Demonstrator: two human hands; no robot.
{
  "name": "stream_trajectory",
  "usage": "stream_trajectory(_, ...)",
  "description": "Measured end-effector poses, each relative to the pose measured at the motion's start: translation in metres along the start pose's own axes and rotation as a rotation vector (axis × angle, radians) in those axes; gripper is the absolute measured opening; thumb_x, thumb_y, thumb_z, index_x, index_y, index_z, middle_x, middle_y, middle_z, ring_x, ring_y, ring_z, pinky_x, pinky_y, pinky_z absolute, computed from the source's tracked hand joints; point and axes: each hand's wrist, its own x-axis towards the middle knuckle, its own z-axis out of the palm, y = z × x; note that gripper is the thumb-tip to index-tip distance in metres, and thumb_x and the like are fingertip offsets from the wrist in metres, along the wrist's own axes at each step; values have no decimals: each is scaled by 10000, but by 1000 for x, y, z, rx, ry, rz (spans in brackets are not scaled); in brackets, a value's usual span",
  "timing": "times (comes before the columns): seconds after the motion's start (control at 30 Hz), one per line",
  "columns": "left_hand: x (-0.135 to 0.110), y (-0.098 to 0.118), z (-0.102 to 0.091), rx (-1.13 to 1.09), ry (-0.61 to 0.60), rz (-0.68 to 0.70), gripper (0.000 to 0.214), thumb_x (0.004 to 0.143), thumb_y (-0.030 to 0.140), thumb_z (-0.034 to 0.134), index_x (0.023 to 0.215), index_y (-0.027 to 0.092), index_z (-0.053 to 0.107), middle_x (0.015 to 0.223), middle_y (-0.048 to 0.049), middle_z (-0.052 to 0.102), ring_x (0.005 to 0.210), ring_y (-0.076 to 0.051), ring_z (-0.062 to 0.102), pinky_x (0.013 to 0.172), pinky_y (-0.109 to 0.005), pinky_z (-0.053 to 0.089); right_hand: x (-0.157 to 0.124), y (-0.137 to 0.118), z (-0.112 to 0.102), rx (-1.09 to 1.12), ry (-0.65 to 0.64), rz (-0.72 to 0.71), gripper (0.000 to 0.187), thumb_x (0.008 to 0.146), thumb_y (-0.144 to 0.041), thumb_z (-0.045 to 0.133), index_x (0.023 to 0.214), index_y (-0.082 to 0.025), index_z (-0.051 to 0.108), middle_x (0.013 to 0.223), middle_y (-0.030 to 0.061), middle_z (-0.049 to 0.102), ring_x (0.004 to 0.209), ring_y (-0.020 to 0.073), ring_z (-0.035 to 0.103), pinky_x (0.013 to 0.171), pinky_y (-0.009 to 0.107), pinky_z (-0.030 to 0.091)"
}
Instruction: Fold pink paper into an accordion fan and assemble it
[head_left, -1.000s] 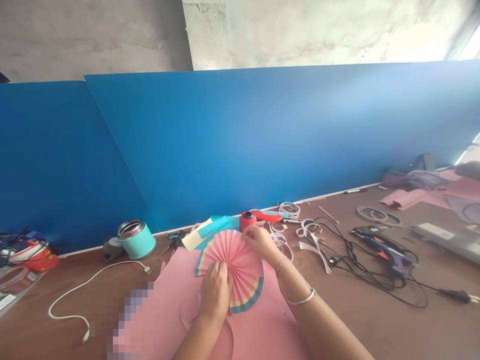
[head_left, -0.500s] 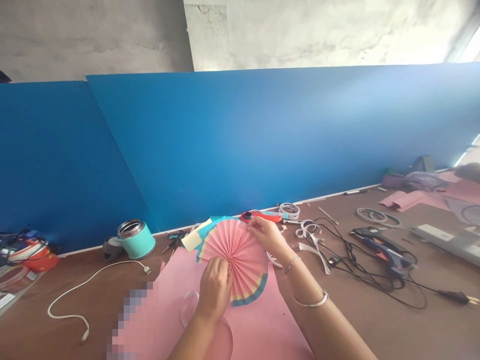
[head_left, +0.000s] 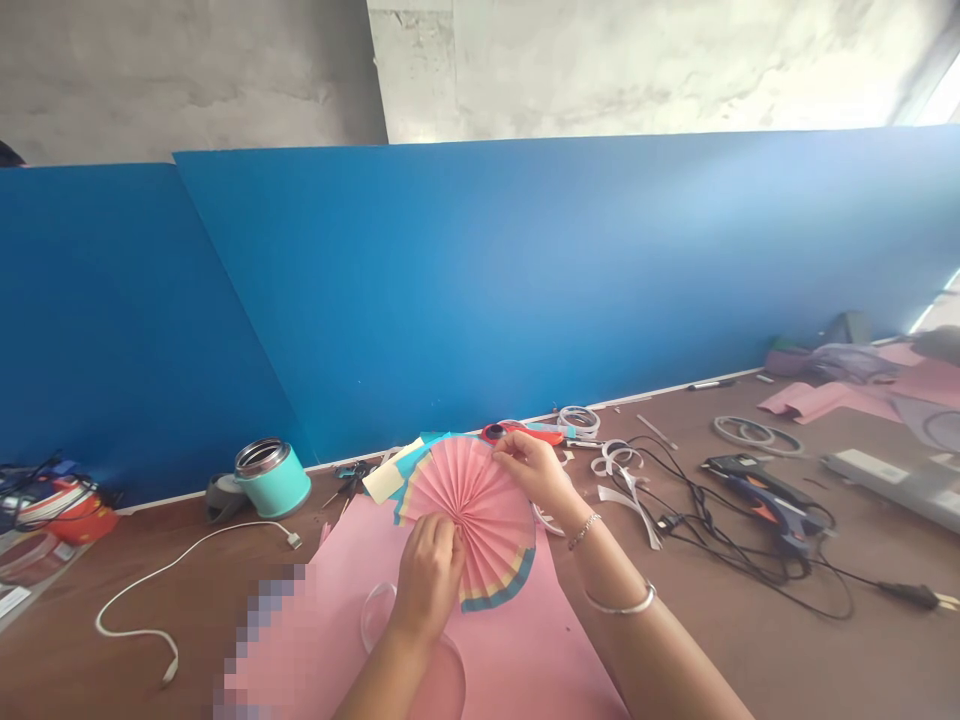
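Note:
A pleated pink paper fan (head_left: 480,500) with a striped rim is spread open above a pink paper sheet (head_left: 517,650). My left hand (head_left: 429,580) pinches the fan at its centre, where the folds meet. My right hand (head_left: 534,470) grips the fan's upper right edge; bracelets circle that wrist. A roll of clear tape (head_left: 379,615) lies on the pink sheet just under my left hand.
A teal tin (head_left: 270,478) and a white cable (head_left: 187,560) lie to the left. A red tool (head_left: 525,432), paper strips (head_left: 622,480), a glue gun (head_left: 757,490) with black cords and pink paper pieces (head_left: 825,395) lie to the right. A blue partition (head_left: 525,280) backs the brown table.
The fan has been lifted slightly and spread a little wider; my right hand moved up along its edge. Little differs between half a second ago and now.

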Motion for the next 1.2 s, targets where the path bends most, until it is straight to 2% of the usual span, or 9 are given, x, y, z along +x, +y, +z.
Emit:
stream_trajectory(0.23,0,0,0,-3,-14,-6,224,831,36,385,714,207,470,716,-21,530,709,-177,532,609,-286,426,1,-5,-3,-6,11,27,97,752,-258,532,728,-174,574,730,14,612,679,142,529,634,253,408)
stream_trajectory(0.7,-2,-1,3,-23,0,1,237,804,10,384,695,208,457,713,-22,541,695,-171,544,591,-269,425,2,3,-8,42,28,72,162,764,-333,563,762,-172,584,761,22,624,692,149,544,649,262,427)
stream_trajectory(1.0,0,0,1,-13,112,44,228,828,30,367,722,204,470,701,-19,548,674,-154,546,611,-260,439,2,3,-6,93,35,84,206,755,-377,582,752,-172,577,732,16,614,655,142,531,615,254,415)
stream_trajectory(1.2,1,1,1,-39,125,22,232,816,32,365,695,208,455,658,-5,517,626,-144,520,586,-244,420,2,5,-3,164,50,71,177,751,-351,588,748,-175,569,741,13,617,662,140,535,623,252,411)
